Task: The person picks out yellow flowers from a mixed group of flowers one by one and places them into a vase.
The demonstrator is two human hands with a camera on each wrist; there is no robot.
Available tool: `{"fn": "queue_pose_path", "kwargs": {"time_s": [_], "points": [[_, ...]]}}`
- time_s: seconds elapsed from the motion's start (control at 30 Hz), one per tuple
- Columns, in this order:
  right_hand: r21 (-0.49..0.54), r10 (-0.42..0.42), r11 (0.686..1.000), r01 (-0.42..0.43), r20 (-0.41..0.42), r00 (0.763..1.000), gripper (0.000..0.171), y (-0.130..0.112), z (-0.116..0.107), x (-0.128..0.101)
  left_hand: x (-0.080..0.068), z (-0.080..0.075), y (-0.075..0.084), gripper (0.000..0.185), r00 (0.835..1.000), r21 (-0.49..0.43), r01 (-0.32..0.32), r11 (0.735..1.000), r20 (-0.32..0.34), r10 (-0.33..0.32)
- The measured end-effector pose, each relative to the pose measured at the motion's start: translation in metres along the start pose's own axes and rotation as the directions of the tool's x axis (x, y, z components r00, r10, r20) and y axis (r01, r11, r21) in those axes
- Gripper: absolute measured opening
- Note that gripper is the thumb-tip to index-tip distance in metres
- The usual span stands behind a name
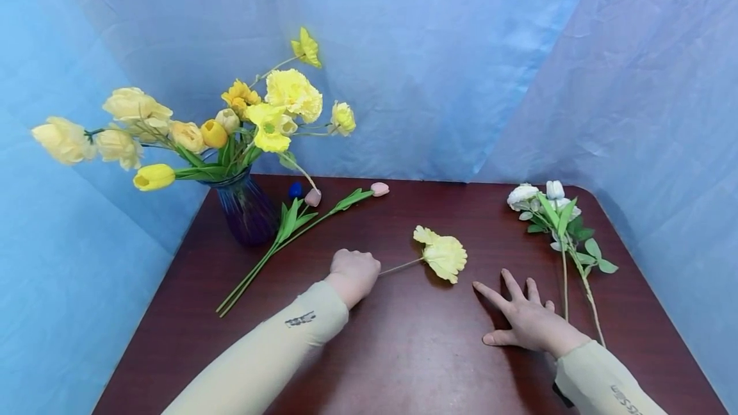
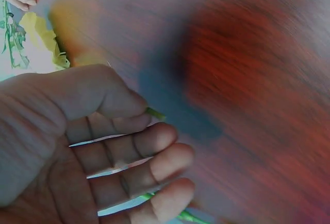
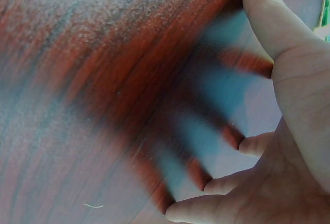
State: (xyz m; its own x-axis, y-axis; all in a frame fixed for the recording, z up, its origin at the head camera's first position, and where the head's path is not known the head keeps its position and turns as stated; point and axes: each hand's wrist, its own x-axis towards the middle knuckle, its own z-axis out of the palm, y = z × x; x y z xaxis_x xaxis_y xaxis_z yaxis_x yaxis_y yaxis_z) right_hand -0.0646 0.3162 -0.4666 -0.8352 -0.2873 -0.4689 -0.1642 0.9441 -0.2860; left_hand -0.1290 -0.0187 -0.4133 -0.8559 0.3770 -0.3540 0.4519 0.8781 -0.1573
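My left hand [image 1: 354, 274] pinches the thin stem of a pale yellow poppy [image 1: 445, 257] between thumb and forefinger. Its ruffled bloom points right, close over the table. In the left wrist view the cut stem end [image 2: 155, 113] pokes out past the fingertips, and the yellow petals [image 2: 42, 41] show behind the thumb. To the right of the bloom, my right hand [image 1: 527, 320] is spread with its fingers apart and holds nothing. The fingertips [image 3: 178, 211] are right at the wood surface in the right wrist view.
A blue-purple glass vase [image 1: 245, 210] full of yellow and cream flowers stands at the back left. Two pink tulips [image 1: 378, 189] lie beside it, near a small blue object [image 1: 295, 189]. White flowers [image 1: 523, 194] on long stems lie at the right of the dark wooden table [image 1: 415, 364].
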Motion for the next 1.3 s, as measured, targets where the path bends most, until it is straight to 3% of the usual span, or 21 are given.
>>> {"fn": "queue_pose_path", "kwargs": {"time_s": [0.33,0.73,0.93,1.1,1.3], "points": [[-0.003,-0.008,1.000,0.008,-0.006,1.000,0.102,0.000,0.000,-0.001,-0.005,0.007,-0.014,0.023,0.993,0.030,0.080,0.996,0.084,-0.082],[0.002,-0.006,1.000,0.006,-0.003,1.000,0.102,-0.001,0.001,-0.001,-0.009,0.013,-0.019,0.018,0.991,0.040,0.071,0.997,0.111,-0.075],[-0.005,-0.003,1.000,0.003,-0.007,1.000,0.103,0.000,0.000,-0.002,-0.002,0.003,-0.016,0.012,0.998,-0.010,0.010,1.000,0.054,-0.009],[-0.016,-0.014,1.000,0.014,-0.016,1.000,0.102,0.000,0.000,-0.002,0.012,-0.001,-0.002,0.010,0.998,-0.039,-0.063,0.997,-0.008,0.063],[-0.024,-0.001,1.000,0.001,-0.002,1.000,0.103,-0.001,-0.001,-0.001,0.027,-0.004,0.017,0.014,0.994,-0.067,-0.101,0.993,-0.043,0.098]]}}
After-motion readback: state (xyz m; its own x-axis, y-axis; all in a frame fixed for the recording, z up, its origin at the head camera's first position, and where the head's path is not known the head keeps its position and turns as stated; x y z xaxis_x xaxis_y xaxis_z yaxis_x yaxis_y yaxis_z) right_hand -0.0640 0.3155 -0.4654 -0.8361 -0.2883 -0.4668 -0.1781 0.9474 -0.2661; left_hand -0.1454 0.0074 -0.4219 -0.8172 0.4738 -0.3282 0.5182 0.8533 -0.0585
